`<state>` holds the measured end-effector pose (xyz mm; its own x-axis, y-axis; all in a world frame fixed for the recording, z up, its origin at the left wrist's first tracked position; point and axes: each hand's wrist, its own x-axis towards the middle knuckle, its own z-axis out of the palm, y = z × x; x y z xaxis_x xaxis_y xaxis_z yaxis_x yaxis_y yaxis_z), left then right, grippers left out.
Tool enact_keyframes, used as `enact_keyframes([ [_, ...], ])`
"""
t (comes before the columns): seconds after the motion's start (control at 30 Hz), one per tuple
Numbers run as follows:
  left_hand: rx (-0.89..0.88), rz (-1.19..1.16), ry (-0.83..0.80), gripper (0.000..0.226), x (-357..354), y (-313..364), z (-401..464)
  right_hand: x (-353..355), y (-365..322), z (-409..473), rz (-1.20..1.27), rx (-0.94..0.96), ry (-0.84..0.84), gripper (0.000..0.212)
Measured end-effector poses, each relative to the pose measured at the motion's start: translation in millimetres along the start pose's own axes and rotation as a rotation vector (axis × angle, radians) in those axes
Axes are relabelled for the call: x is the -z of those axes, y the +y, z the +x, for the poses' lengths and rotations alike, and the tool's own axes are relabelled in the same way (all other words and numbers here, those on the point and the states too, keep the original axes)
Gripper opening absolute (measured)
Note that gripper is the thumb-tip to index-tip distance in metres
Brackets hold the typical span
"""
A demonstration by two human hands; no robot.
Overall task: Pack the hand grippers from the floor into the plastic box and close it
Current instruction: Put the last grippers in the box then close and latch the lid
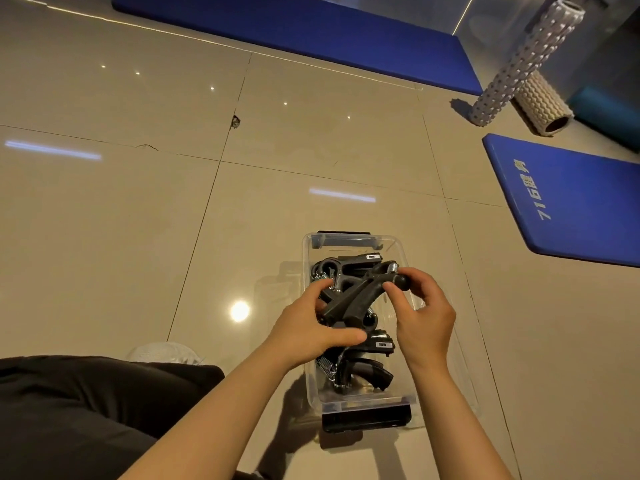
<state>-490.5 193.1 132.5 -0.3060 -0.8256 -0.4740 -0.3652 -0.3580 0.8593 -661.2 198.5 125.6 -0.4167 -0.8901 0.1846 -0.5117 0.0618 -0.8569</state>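
Head view looks straight down on the action: both hands are over the clear plastic box on the tiled floor, working one black hand gripper into place. Left hand has its fingers wrapped around the lower handle end, and right hand pinches the round knob at the upper end, near the spring, so both are clamped on the same piece. It sits tilted across the top of the pile rather than settled down inside. Below it, more grippers already lie in the box: one cluster toward the far end, another at the near end with a coil spring showing. I count no grippers loose on the floor in what I can see, so by my reckoning the gathering is about done and this may be the last one to seat. What's left is plain enough: the box stands open, the black latches at both ends hang unfastened, and I can't make out the lid with any certainty; there's a clear shape beside or beneath the box that might be it. Blue mats and two foam rollers sit well off to the right, out of play.
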Motion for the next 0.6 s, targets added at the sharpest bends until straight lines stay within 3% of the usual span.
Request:
enact_keyframes([
  [0.07, 0.007, 0.255, -0.031, 0.111, -1.2, -14.3, 0.5, -5.5, 11.1, 18.0, -0.121, 0.054, -0.096, 0.024],
  [0.1, 0.015, 0.467, -0.046, 0.117, -1.8, -24.1, 0.2, -9.4, 20.1, 29.8, -0.248, 0.176, -0.181, 0.024],
  [0.2, -0.023, 0.958, -0.068, 0.125, -4.2, -56.0, -4.1, -25.6, 51.7, 70.1, -0.718, 0.844, -0.498, 0.028],
  [0.27, -0.031, 1.030, -0.068, 0.127, -1.2, -71.8, -4.9, -37.0, 62.1, 92.9, -0.932, 1.117, -0.633, 0.021],
  [0.4, 0.015, 1.019, -0.035, 0.122, 15.5, -94.5, -2.7, -66.8, 71.1, 105.5, -1.076, 1.340, -0.898, 0.014],
  [0.47, 0.039, 0.991, -0.034, 0.117, 19.9, -101.3, -2.3, -80.4, 86.7, 98.0, -1.125, 1.318, -1.046, 0.033],
  [0.53, 0.008, 0.943, -0.037, 0.114, 18.7, -99.6, 2.3, -82.1, 98.9, 87.1, -1.088, 1.049, -0.996, 0.060],
  [0.6, -0.077, 0.924, -0.058, 0.112, 11.1, -91.6, 9.4, -74.5, 105.4, 81.8, -0.996, 0.701, -0.882, 0.073],
])
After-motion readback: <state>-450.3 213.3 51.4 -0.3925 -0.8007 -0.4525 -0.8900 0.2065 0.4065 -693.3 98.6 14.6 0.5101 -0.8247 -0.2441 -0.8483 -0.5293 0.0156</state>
